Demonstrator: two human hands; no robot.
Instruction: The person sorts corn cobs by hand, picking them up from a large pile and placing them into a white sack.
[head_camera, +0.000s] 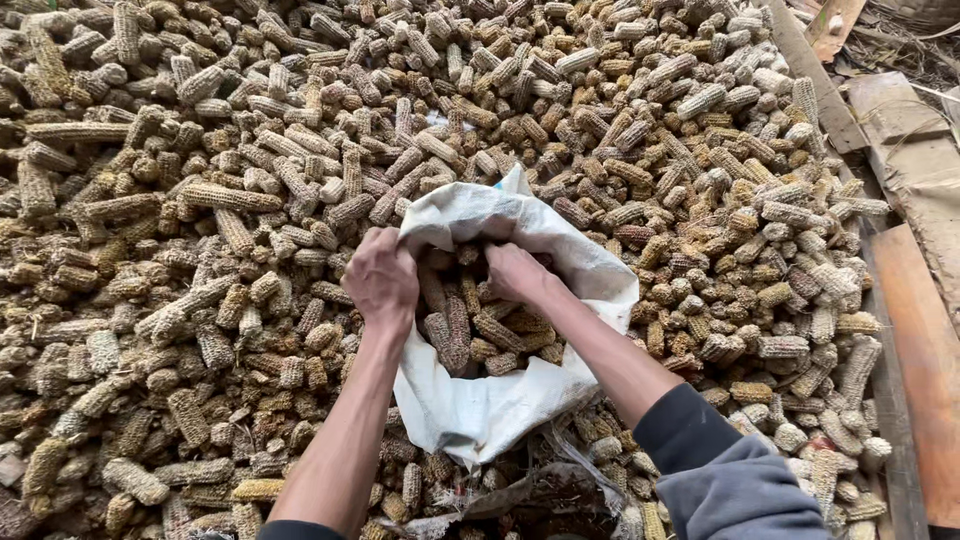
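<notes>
Grey sleeve (735, 480) of the right arm fills the lower right corner, nearest the viewer; the left forearm rises bare beside it. Both arms reach to a white woven plastic sack (480, 410), which lies open-mouthed on a wide heap of dried, shelled corn cobs (200, 200) and already holds a load of brown cobs (470, 330). Left hand (380, 278): fingers curled shut on the left edge of the sack mouth, holding it up and open. Right hand (515, 272): placed at the far inner rim of the mouth, fingers bent downward among the cobs; whether they clamp the fabric or a cob cannot be told from this view. Weathered wooden planks (915, 170) border the heap on the right, well apart from the sack. Risk, as a judgement: the sack rests on loose, rolling cobs, so a slackened left grip could let the mouth fold, and the tilted sack could spill its contents back onto the heap.
</notes>
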